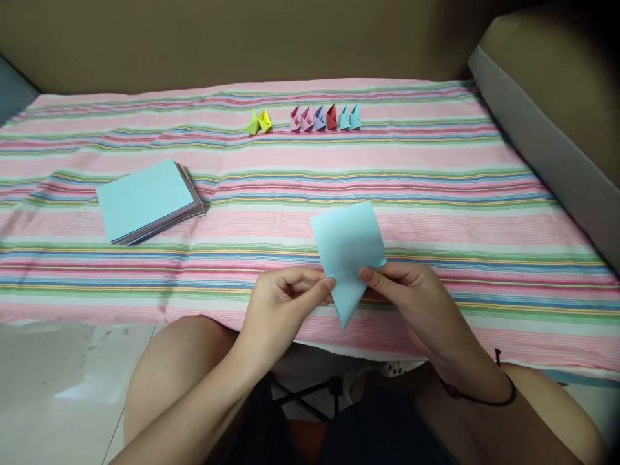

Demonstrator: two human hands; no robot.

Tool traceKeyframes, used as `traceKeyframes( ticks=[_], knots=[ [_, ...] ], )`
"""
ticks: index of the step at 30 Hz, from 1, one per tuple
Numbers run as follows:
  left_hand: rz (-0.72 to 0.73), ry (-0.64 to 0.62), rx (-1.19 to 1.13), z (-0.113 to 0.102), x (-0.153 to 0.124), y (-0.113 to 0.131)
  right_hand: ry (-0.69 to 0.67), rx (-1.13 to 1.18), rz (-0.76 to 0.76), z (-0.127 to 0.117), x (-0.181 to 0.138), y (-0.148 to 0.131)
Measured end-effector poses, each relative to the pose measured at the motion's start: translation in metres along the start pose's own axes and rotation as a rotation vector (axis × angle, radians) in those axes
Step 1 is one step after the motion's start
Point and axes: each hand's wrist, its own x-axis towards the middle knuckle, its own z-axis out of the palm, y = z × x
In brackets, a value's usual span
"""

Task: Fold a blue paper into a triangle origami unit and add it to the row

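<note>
Light-blue paper (349,237) is held over the striped cloth (121,278), long axis running near to far, pointed end nearest, left hand (285,298) and right hand (417,298) equally close, each grip pinching one side edge below the broad panel.

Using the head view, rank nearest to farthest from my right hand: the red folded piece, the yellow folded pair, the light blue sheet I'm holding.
1. Light blue sheet, held by your right hand.
2. Red folded piece, beyond the sheet.
3. Yellow folded pair, farther left.
</note>
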Motion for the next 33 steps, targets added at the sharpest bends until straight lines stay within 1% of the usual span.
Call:
traceKeyframes(
  ticks=[4, 9, 18, 20, 22, 24, 29, 33],
  knots=[
    [0.002, 0.009, 0.016, 0.000, 0.000, 0.000, 0.029, 0.011, -0.032, 0.001, 0.000, -0.003],
    [-0.005, 0.007, 0.036, -0.002, 0.000, 0.002, 0.098, -0.005, -0.108, 0.002, 0.001, -0.004],
    [-0.014, 0.010, 0.052, -0.003, 0.000, -0.001, 0.192, 0.040, -0.137, 0.000, 0.002, -0.004],
    [-0.017, 0.021, 0.041, -0.003, 0.000, -0.002, 0.161, 0.106, -0.101, -0.002, 0.003, -0.006],
    [-0.023, 0.023, 0.028, -0.004, 0.000, -0.002, 0.088, 0.165, -0.057, -0.004, 0.004, -0.008],
    [-0.025, 0.019, 0.016, -0.006, 0.000, -0.003, 0.035, 0.163, -0.043, -0.006, 0.004, -0.011],
    [-0.016, 0.029, 0.017, -0.008, 0.000, -0.002, 0.041, 0.021, -0.082, -0.008, 0.001, -0.014],
    [-0.010, 0.036, 0.038, -0.009, 0.000, -0.001, 0.040, 0.014, -0.091, -0.006, 0.001, -0.013]
  ],
)
